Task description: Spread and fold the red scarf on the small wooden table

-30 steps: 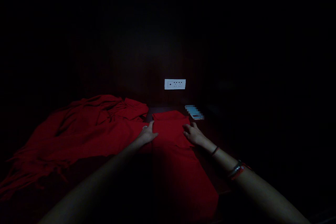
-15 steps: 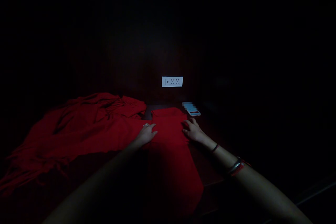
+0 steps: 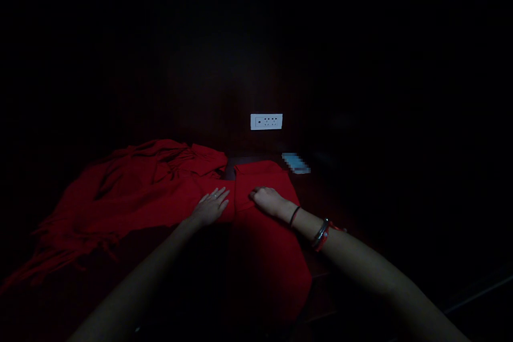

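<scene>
The red fringed cloth lies bunched up around eight o'clock, the folded red cloth at six. The left hand lies flat, fingers a bit apart, on red cloth, maybe keeping it still. The right hand curls on the fold; I can't tell if it pinches. From there, the socket plate is at twelve, the blurry phone at one.

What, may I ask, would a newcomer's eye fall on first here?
Probably the vivid red cloth, heaped at left and lying flatter in the middle. Next, the white socket plate on the dark wall behind. Then the left hand and right hand, both on the cloth.
</scene>
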`<state>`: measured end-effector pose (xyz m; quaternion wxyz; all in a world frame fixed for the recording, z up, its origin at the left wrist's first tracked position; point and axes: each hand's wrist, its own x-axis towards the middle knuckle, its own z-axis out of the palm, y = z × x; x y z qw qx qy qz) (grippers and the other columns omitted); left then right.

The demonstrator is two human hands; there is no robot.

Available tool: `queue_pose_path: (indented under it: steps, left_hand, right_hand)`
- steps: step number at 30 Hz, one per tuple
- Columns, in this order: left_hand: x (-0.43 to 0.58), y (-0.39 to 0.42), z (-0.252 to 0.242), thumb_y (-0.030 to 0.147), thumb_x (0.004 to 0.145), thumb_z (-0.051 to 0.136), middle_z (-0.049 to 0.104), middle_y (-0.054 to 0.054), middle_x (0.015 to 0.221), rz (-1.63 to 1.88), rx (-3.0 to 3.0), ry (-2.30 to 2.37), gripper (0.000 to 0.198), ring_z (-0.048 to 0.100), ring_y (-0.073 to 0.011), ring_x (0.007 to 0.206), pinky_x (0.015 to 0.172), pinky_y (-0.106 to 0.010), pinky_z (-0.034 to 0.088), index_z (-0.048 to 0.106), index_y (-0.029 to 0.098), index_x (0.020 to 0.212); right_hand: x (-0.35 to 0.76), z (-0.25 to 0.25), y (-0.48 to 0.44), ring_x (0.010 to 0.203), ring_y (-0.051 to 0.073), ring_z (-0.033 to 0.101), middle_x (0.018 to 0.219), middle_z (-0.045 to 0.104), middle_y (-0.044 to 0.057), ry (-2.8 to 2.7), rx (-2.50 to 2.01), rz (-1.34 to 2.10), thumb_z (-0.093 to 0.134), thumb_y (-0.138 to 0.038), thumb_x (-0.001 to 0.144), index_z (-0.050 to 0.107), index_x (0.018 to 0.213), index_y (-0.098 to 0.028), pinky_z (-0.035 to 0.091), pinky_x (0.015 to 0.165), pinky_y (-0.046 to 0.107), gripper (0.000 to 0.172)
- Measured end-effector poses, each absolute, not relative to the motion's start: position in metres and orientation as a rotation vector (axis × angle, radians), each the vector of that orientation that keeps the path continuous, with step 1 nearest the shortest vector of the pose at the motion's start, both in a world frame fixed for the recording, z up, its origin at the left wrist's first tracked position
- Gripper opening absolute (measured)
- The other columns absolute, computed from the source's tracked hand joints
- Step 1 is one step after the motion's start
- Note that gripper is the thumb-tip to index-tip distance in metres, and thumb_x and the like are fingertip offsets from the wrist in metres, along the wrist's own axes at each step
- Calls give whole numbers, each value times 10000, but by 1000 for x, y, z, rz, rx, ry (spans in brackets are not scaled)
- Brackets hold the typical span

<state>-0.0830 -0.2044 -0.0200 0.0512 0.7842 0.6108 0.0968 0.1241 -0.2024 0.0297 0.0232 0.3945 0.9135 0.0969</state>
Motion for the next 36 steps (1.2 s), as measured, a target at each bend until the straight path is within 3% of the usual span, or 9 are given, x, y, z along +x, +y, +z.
queue_pose_path:
  steps: [10,14,17,20,24,27,30,33,36]
  left_hand:
    - [-83,-206,-17,332,826,285,263,-29,1346,325,2359,1828,441,198,-211,1235,988,-409,151,337,218,1249]
    - [-65,-207,-6,322,823,295,502,-67,1169,670,2173,1838,358,411,-171,1106,927,-285,292,528,178,1054]
    - [-46,-200,4,399,802,333,620,-85,910,788,1794,1850,395,585,-164,802,671,-232,434,518,128,1023]
    - [-35,-188,8,329,682,540,633,-46,716,690,1607,1855,439,583,-138,568,479,-196,397,476,108,1056]
    - [-29,-173,5,172,601,588,613,-10,608,700,1615,1870,397,552,-123,501,441,-183,364,513,133,989]
    - [-19,-167,5,193,646,561,627,-41,707,742,1640,1826,365,560,-111,528,461,-177,389,508,112,998]
    - [-12,-165,8,204,691,530,629,-72,804,770,1699,1796,345,584,-124,629,539,-187,428,503,99,1019]
    - [-20,-168,12,202,746,458,628,-101,867,753,1797,1819,252,581,-176,793,690,-255,437,551,109,960]
    - [-47,-179,8,172,766,409,561,-119,1068,738,1917,1862,267,477,-220,1029,878,-336,342,561,139,983]
  right_hand:
    - [154,31,-205,842,219,555,925,577,141,2811,1274,323,335,-133,816,565,965,-124,412,680,288,275]
    - [147,43,-212,977,214,500,1073,527,140,2926,1234,4,482,-177,744,470,1139,-121,389,776,276,399]
    - [147,55,-215,1063,211,441,1191,454,139,2903,1094,-378,586,-347,667,374,1228,-106,357,846,260,646]
    - [162,58,-210,1024,196,473,1146,501,121,2894,1213,-469,472,-446,741,474,1149,-126,358,834,256,519]
    - [186,47,-198,871,195,551,974,586,127,2709,1669,-190,447,-356,775,596,942,-130,395,701,242,318]
    - [187,43,-194,789,178,572,885,615,106,2659,1742,-151,469,-365,756,618,855,-142,390,624,217,286]
    - [173,52,-192,712,159,582,781,636,90,2707,1806,-277,382,-440,792,626,791,-146,380,571,205,382]
    - [151,62,-185,722,176,590,796,640,117,2599,1939,-385,389,-493,770,628,799,-129,384,546,207,437]
    - [127,62,-177,791,218,589,877,627,156,2541,1991,-410,395,-561,732,623,859,-114,412,572,234,517]
